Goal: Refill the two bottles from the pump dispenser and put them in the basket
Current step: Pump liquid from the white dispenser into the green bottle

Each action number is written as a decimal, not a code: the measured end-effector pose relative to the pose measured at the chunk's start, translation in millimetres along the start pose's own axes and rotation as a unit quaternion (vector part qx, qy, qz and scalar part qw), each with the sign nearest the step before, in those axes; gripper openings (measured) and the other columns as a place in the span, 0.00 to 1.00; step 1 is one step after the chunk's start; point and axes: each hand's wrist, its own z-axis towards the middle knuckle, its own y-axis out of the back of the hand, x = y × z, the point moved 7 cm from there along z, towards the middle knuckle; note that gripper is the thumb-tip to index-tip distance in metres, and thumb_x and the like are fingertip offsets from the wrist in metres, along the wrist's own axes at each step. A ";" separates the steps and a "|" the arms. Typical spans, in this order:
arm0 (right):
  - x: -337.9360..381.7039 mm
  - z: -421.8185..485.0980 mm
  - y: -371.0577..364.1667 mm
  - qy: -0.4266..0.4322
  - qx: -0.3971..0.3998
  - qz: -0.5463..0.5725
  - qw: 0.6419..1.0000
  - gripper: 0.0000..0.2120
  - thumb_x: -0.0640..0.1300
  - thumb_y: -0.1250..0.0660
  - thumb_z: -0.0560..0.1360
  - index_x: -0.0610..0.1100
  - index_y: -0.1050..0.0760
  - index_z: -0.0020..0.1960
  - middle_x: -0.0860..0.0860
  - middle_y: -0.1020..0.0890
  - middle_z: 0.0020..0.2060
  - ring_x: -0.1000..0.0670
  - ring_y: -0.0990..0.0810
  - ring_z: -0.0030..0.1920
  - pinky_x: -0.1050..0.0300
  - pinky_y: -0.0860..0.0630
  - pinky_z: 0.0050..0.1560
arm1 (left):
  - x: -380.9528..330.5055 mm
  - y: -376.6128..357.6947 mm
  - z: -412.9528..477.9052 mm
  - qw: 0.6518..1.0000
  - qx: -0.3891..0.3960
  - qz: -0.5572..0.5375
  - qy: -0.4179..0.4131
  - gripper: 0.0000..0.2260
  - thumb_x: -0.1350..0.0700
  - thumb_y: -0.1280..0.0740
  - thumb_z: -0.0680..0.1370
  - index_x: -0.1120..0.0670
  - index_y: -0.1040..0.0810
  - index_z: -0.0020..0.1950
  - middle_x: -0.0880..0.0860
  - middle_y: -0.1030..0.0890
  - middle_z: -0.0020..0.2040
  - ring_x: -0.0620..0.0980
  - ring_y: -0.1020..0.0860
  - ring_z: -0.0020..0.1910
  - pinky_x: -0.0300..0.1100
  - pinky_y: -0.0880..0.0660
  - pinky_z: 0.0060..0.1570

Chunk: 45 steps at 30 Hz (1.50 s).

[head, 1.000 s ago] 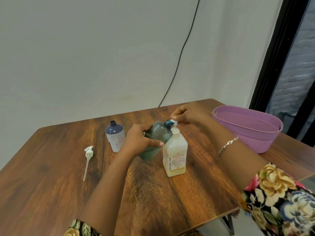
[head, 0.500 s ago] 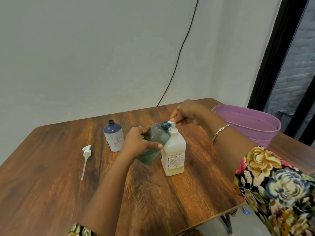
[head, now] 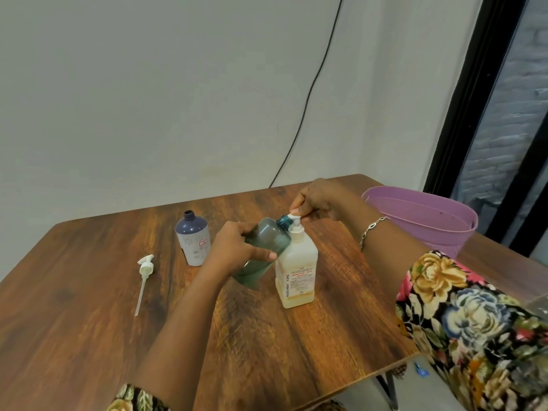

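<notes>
From the head camera, a wooden table (head: 89, 336) with dark, streaky grain carries everything. Near its middle stands the pump dispenser (head: 296, 271), a squarish, translucent white bottle with a printed label and pale yellowish liquid low inside.

The left hand (head: 237, 247) grips a smooth, rounded green bottle (head: 267, 247) of see-through plastic, fingers and thumb wrapped round its body. It is tilted, with its open threaded neck against the dispenser's white nozzle (head: 295, 218). I cannot tell how much liquid it contains. The right hand (head: 320, 200) rests on the pump top, fingertips pinching the nozzle; a silver chain bracelet (head: 370, 229) sits on that wrist above a floral sleeve (head: 474, 321).

Toward the far left edge a purple bottle (head: 193, 240), round-shouldered and uncapped, stands upright with a pale label. Nearer the left edge a loose white pump (head: 145, 266) lies flat, its thin tube pointing toward the near edge.

At the far right corner sits an oval lilac plastic basket (head: 421, 215) with a woven-textured lower wall; no bottle shows in it.
</notes>
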 end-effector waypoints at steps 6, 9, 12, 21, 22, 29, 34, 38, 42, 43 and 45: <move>6.9 -4.6 1.3 0.008 -0.008 0.011 1.000 0.12 0.26 0.38 0.74 0.37 0.26 0.35 0.46 0.23 0.34 0.51 0.25 0.36 0.64 0.25 0.35 | -7.2 8.8 5.2 0.999 -0.004 0.033 -0.005 0.34 0.57 0.22 0.64 0.59 0.29 0.68 0.55 0.23 0.62 0.53 0.26 0.59 0.52 0.29 0.61; -1.3 -2.2 -3.1 0.007 -0.014 -0.004 1.000 0.12 0.26 0.39 0.74 0.38 0.27 0.35 0.46 0.23 0.33 0.51 0.25 0.35 0.65 0.26 0.32 | -0.6 2.9 3.5 0.999 0.010 0.042 0.000 0.34 0.57 0.23 0.64 0.58 0.30 0.68 0.54 0.24 0.62 0.53 0.27 0.60 0.49 0.29 0.61; -3.0 -1.4 -4.0 0.011 -0.018 -0.011 1.000 0.12 0.25 0.39 0.73 0.37 0.27 0.34 0.46 0.23 0.33 0.51 0.26 0.34 0.64 0.27 0.32 | 1.2 -0.9 0.8 1.000 0.011 0.027 -0.006 0.33 0.59 0.23 0.65 0.58 0.30 0.68 0.55 0.24 0.62 0.50 0.27 0.57 0.48 0.30 0.60; 10.0 -3.2 1.3 0.028 -0.020 -0.010 0.999 0.12 0.25 0.39 0.73 0.37 0.26 0.34 0.45 0.23 0.33 0.51 0.25 0.35 0.63 0.26 0.34 | -7.8 10.1 4.1 0.999 0.001 0.043 -0.019 0.34 0.58 0.23 0.65 0.59 0.30 0.69 0.56 0.24 0.62 0.54 0.26 0.59 0.49 0.28 0.60; 8.2 -1.5 -0.5 0.031 -0.023 -0.017 0.999 0.13 0.25 0.39 0.73 0.37 0.26 0.34 0.45 0.23 0.33 0.51 0.26 0.35 0.62 0.26 0.35 | -5.3 8.5 4.2 0.999 0.006 0.043 -0.015 0.34 0.58 0.23 0.65 0.59 0.31 0.69 0.56 0.24 0.62 0.54 0.26 0.59 0.49 0.28 0.60; -2.1 1.0 -1.1 0.041 -0.037 -0.023 0.998 0.11 0.26 0.37 0.72 0.38 0.26 0.35 0.46 0.22 0.34 0.51 0.24 0.35 0.62 0.26 0.34 | 1.7 0.8 0.3 1.000 0.014 0.016 -0.001 0.36 0.58 0.23 0.64 0.59 0.31 0.69 0.55 0.24 0.63 0.53 0.27 0.60 0.52 0.29 0.62; 9.5 -0.8 6.3 0.036 -0.017 -0.018 0.999 0.11 0.25 0.38 0.72 0.37 0.25 0.36 0.45 0.22 0.33 0.51 0.24 0.35 0.63 0.26 0.33 | -7.3 11.0 3.8 0.999 0.001 0.031 -0.010 0.35 0.56 0.22 0.63 0.58 0.30 0.69 0.55 0.24 0.62 0.53 0.26 0.59 0.52 0.28 0.61; 8.5 6.2 2.3 0.053 -0.033 -0.060 0.996 0.11 0.25 0.38 0.72 0.36 0.25 0.35 0.45 0.21 0.34 0.50 0.25 0.35 0.60 0.26 0.36 | -2.6 7.6 4.6 1.000 0.006 0.025 -0.005 0.34 0.56 0.23 0.64 0.58 0.29 0.68 0.54 0.23 0.61 0.52 0.26 0.57 0.50 0.28 0.59; -2.2 9.1 0.4 0.054 -0.025 -0.066 0.996 0.10 0.26 0.37 0.72 0.37 0.24 0.36 0.44 0.21 0.35 0.50 0.26 0.36 0.61 0.27 0.34 | 0.7 0.2 0.8 0.999 0.017 0.026 -0.008 0.33 0.57 0.23 0.65 0.57 0.30 0.68 0.54 0.24 0.61 0.50 0.27 0.56 0.49 0.29 0.60; -3.5 8.5 0.4 0.055 -0.027 -0.060 0.996 0.10 0.26 0.37 0.72 0.37 0.24 0.36 0.44 0.21 0.35 0.50 0.26 0.35 0.61 0.27 0.34 | 0.9 -0.4 0.1 1.000 0.018 0.021 -0.005 0.33 0.57 0.23 0.65 0.58 0.30 0.68 0.54 0.24 0.62 0.51 0.27 0.57 0.50 0.29 0.61; -3.4 8.0 2.6 0.060 -0.031 -0.039 0.997 0.10 0.27 0.36 0.72 0.38 0.24 0.36 0.44 0.21 0.35 0.50 0.26 0.35 0.61 0.27 0.35 | 0.6 0.5 -0.2 1.000 0.015 0.009 0.001 0.35 0.57 0.23 0.64 0.58 0.31 0.69 0.55 0.25 0.63 0.53 0.27 0.60 0.52 0.29 0.62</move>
